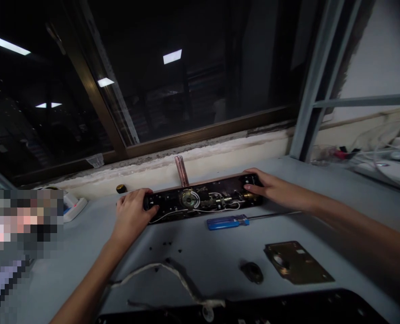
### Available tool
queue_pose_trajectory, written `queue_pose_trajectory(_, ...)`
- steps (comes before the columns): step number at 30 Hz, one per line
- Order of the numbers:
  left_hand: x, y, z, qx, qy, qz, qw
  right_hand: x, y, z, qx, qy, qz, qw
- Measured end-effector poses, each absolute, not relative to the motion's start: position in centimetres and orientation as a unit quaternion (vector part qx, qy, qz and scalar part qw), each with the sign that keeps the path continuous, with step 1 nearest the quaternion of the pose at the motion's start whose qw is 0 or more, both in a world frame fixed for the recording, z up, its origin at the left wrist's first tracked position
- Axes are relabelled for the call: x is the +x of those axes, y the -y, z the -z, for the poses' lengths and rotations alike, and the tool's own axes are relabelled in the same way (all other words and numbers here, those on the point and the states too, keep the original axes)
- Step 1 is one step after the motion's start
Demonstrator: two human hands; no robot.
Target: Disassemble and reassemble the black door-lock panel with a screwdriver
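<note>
Both my hands grip a long black door lock panel [205, 198], one at each end. Its inner side is toward me, showing a round metal part, a white wire and brass-coloured fittings. My left hand [134, 207] wraps the left end, thumb on the inner face. My right hand [265, 186] holds the right end, fingers over the top edge. Behind the panel a copper-coloured bar [181, 170] sticks up. A screwdriver [227, 222] with a blue handle lies just in front, its shaft pointing right.
Nearer me lie a brownish metal plate [299, 263], a dark oval part [252, 272], several small screws [168, 244] and a pale cable [183, 276] by another black panel [288, 308]. A power strip [75, 209] is at left, a black cap [120, 188] near the wall. Wires [382, 153] clutter the right.
</note>
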State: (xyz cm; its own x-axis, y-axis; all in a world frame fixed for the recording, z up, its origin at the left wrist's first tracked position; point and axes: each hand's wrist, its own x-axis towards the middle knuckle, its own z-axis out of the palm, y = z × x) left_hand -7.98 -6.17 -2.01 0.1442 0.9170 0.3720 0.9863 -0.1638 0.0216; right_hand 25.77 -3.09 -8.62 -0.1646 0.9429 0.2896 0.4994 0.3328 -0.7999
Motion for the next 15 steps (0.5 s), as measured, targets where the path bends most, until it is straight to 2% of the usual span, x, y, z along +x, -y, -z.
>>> queue_pose_trajectory(8,-8.9,6.6,1.5,-0.786,0.598,0.122,0.098,26.1,3.2,8.1,-0.509,0.711,-0.306,0.376)
queue_pose_trajectory(12,-9.3,7.8,-0.1,-0.824,0.525,0.197,0.078,25.9,3.7,7.5,-0.525,0.699,-0.314,0.37)
queue_pose_trajectory(15,-9.0,9.3,-1.3,-0.871,0.46,0.173,0.006,25.5,4.1,7.1,-0.538,0.69,-0.314,0.368)
